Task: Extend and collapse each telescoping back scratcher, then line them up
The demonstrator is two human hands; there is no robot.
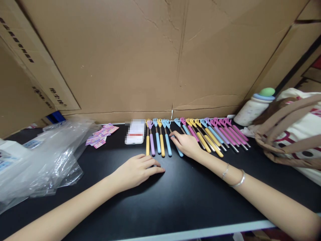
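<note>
A blue scratcher (180,154) lies in the row of scratchers (213,135) on the far side of the black table (180,197). The right hand (187,144) rests on it, fingers loose. The left hand (136,170) lies flat nearby, holding nothing.

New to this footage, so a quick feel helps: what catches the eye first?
A row of pastel back scratchers lies along the cardboard wall on the black table. The right hand rests on a blue scratcher, and the left hand lies flat just before the row.
</note>
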